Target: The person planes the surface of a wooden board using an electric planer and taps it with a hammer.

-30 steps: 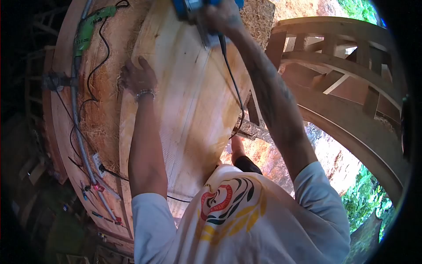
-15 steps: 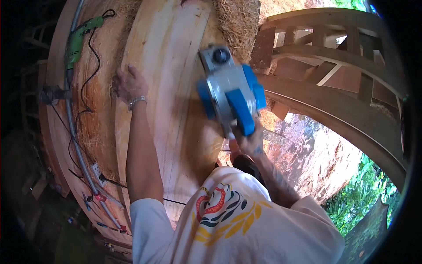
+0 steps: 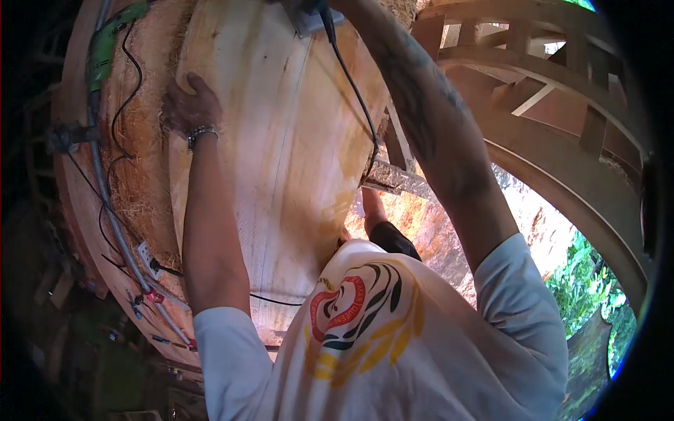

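Note:
My left hand (image 3: 193,107) lies open on the left edge of a wide pale wooden board (image 3: 242,140), thumb out and a bracelet on the wrist. At the top of the view, the grey metal end of an electric planer (image 3: 309,22) rests over the board, most of the tool cut off by the frame. My right arm (image 3: 421,91) stretches up to it; my right hand (image 3: 338,5) is mostly out of frame there, on the planer. A black power cord (image 3: 351,84) hangs from the tool down past the board's right edge.
A green corded power tool (image 3: 105,52) lies at upper left beside a long grey pipe (image 3: 105,168). A power strip (image 3: 148,260) and cables sit lower down. Wood shavings (image 3: 137,196) cover the left strip. Curved wooden frames (image 3: 554,77) stand at right.
My right hand has pushed the planer up and away, from the board's right side to the top edge of view. My left hand remains on the board's left edge.

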`<state>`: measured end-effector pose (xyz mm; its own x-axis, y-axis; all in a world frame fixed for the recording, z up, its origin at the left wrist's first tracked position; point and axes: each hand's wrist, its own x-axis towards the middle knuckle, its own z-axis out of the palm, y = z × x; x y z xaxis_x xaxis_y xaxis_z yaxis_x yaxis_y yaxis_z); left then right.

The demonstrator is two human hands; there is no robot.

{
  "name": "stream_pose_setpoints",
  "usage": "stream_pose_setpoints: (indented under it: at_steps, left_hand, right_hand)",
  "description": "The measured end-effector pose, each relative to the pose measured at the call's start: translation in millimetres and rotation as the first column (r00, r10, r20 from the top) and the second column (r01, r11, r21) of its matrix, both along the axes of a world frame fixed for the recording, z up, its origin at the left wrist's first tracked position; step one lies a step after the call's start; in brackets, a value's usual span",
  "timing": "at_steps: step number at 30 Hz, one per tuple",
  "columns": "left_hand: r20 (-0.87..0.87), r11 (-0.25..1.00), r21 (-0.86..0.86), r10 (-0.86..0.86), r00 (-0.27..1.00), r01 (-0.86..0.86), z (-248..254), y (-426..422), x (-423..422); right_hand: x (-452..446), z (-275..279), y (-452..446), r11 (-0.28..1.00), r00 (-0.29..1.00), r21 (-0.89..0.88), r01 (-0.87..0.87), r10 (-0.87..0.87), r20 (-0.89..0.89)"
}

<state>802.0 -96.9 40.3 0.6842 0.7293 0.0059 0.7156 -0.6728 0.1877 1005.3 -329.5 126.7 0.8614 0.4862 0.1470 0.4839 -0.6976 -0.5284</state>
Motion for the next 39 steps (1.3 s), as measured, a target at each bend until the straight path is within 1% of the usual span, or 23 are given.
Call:
stream_pose_setpoints:
  at_steps: [1, 2, 3, 4, 5, 6, 7, 8, 9, 11, 14, 17, 20, 21, 23, 25, 27, 30, 32, 35, 37, 38, 39]
  left_hand:
    - [0.025, 1.000, -0.001, 0.000, 1.000, 0.000, -3, 2, 0]
    - [0.055, 1.000, -0.002, 0.001, 0.998, -0.001, -7, 4, 1]
    - [0.068, 1.000, 0.025, 0.004, 0.998, -0.006, -14, 4, -1]
    - [0.083, 0.998, 0.055, 0.007, 0.997, -0.012, -22, 6, -2]
    - [0.102, 0.996, 0.086, 0.009, 0.995, -0.018, -26, 8, -1]
    - [0.067, 0.998, 0.053, 0.013, 0.998, -0.016, -22, 7, 0]
    - [0.033, 1.000, 0.021, 0.017, 0.999, -0.018, -14, 4, 0]
    - [0.002, 1.000, -0.009, 0.022, 1.000, -0.022, -8, 3, 1]
    - [0.038, 1.000, 0.007, 0.018, 0.999, -0.018, -5, 1, -1]
    - [0.114, 0.999, 0.041, 0.000, 0.994, -0.004, -7, -3, -2]
    - [0.166, 0.998, 0.060, -0.013, 0.986, 0.003, -11, -1, -2]
    - [0.117, 0.999, 0.035, -0.013, 0.993, 0.009, -8, 1, -2]
    - [0.108, 0.999, 0.046, -0.027, 0.994, 0.022, -7, 1, -2]
    - [0.121, 0.999, 0.030, -0.016, 0.993, 0.012, -9, 3, -1]
    - [0.140, 1.000, -0.007, 0.007, 0.990, -0.006, -18, 4, -2]
    - [0.122, 1.000, 0.027, 0.008, 0.993, -0.012, -14, 3, 0]
    - [0.111, 1.000, 0.017, 0.007, 0.994, -0.009, -9, 1, 0]
    - [0.125, 1.000, -0.029, 0.006, 0.992, -0.002, -2, 1, -1]
    - [0.147, 1.000, -0.026, 0.015, 0.989, -0.011, -4, -1, 0]
    - [0.191, 0.999, 0.028, -0.028, 0.981, 0.023, -22, 7, -1]
    - [0.155, 0.999, 0.042, -0.013, 0.988, 0.006, -19, 5, -1]
    - [0.139, 0.999, 0.051, -0.008, 0.990, 0.001, -17, 5, 0]
    - [0.127, 0.999, 0.039, -0.010, 0.992, 0.005, -19, 6, -2]
  right_hand:
    - [-13, 16, 1, 0.976, 0.986, -0.196, -0.097, 0.122, 0.117]
    - [-46, 27, -15, 0.936, 0.936, 0.252, 0.246, -0.161, -0.314]
    - [-62, -20, -37, 0.977, 0.950, 0.059, 0.204, -0.183, -0.254]
    - [-112, 12, -50, 0.948, 0.968, 0.236, 0.216, -0.175, -0.181]
    - [-150, 1, -75, 0.943, 0.968, 0.269, 0.198, -0.144, -0.206]
    - [-204, 21, -90, 0.878, 0.906, 0.318, 0.358, -0.244, -0.346]
    - [-250, 31, -114, 0.933, 0.905, 0.207, 0.295, -0.204, -0.373]
    - [-300, 31, -131, 0.906, 0.799, 0.112, 0.408, -0.295, -0.523]
    - [-340, 40, -146, 0.875, 0.714, 0.121, 0.468, -0.294, -0.635]
    - [-388, 56, -155, 0.798, 0.583, 0.130, 0.588, -0.307, -0.752]
    - [-397, 49, -151, 0.694, 0.473, 0.150, 0.704, -0.301, -0.828]
    - [-338, 41, -136, 0.824, 0.683, 0.172, 0.540, -0.308, -0.663]
    - [-241, 29, -98, 0.886, 0.817, 0.164, 0.434, -0.310, -0.486]
    - [-207, 33, -79, 0.860, 0.824, 0.195, 0.472, -0.351, -0.445]
    - [-134, 9, -57, 0.907, 0.902, 0.239, 0.346, -0.253, -0.349]
    - [-70, -4, -32, 0.944, 0.932, 0.184, 0.274, -0.214, -0.292]
    - [-28, 18, -2, 0.946, 0.970, 0.214, 0.243, -0.236, -0.059]
    - [8, 24, 5, 0.940, 0.932, 0.249, 0.235, -0.145, -0.333]
    - [10, 22, 5, 0.931, 0.859, 0.270, 0.245, -0.079, -0.505]
    - [-40, -9, -18, 0.860, 0.918, 0.434, 0.269, -0.093, -0.384]
    - [-120, 13, -42, 0.922, 0.927, 0.291, 0.254, -0.147, -0.344]
    - [-158, 2, -60, 0.915, 0.937, 0.296, 0.275, -0.186, -0.294]
    - [-211, 10, -80, 0.910, 0.908, 0.281, 0.305, -0.188, -0.375]
